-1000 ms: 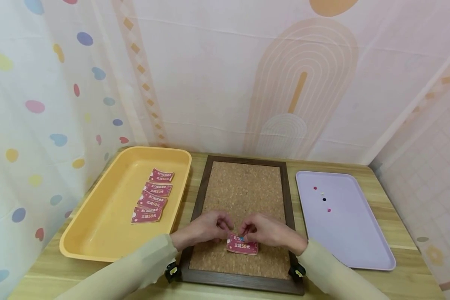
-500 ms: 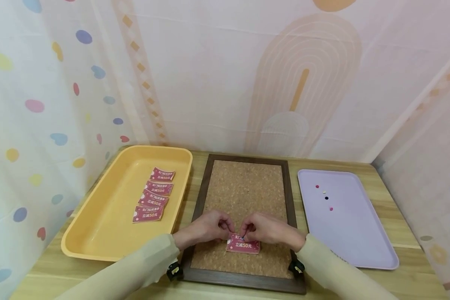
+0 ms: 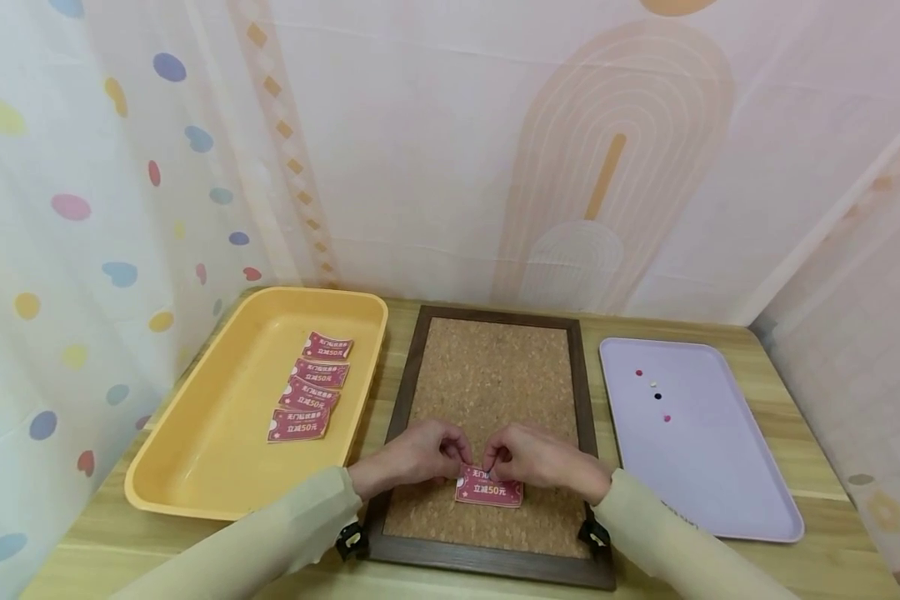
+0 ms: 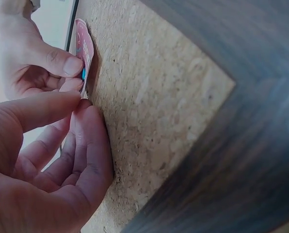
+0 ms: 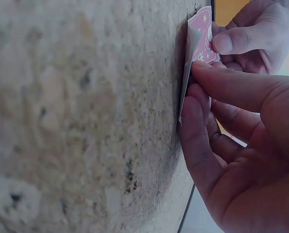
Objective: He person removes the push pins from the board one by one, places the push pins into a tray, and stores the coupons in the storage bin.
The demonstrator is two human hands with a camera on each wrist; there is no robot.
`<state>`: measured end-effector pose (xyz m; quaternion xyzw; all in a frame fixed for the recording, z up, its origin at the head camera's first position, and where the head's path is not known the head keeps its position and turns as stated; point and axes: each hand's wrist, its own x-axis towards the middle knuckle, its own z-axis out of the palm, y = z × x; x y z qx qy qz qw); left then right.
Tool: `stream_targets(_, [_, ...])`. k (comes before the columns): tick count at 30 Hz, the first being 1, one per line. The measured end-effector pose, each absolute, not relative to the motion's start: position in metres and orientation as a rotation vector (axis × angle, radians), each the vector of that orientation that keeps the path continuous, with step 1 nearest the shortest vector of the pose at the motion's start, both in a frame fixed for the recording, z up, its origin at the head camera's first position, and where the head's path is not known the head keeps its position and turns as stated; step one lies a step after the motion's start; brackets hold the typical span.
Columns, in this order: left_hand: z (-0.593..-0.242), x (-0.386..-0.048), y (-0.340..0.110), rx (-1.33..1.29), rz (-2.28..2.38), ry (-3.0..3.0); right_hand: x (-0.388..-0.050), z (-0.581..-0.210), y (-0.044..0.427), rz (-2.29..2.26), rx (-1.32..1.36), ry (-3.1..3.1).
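Note:
A red paper coupon with white and yellow print lies over the lower middle of a cork board in a dark wooden frame. My left hand pinches the coupon's upper left corner between thumb and forefinger. At the coupon's upper edge my right hand pinches a small blue pushpin, mostly covered by its fingertips. In the wrist views the coupon stands slightly tilted off the cork along one part. Whether the pin's point has entered the cork is hidden.
To the left stands a yellow tray with several more coupons in an overlapping column. A lilac tray on the right holds several small pins, one of them black. Both share a wooden table before a patterned curtain.
My right fingers have closed further over the blue pin, so less of it shows from above. Both hands and the coupon otherwise keep nearly the same place; the head view has shifted slightly.

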<state>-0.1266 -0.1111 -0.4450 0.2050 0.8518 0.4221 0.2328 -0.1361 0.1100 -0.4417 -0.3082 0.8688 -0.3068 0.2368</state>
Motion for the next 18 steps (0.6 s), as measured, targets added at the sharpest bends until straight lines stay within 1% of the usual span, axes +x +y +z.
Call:
stream_targets(6, [-0.4443,-0.1259,-0.1114,0.559,1.161,2.335,-0.1371,-0.4416,0.1084,-0.81,-0.854,2.377])
stream_targets(18, [-0.4443,-0.1267,-0.1113,0.648,1.146,2.38,-0.1385,-0.4399,0.1094,-0.77,-0.903,2.384])
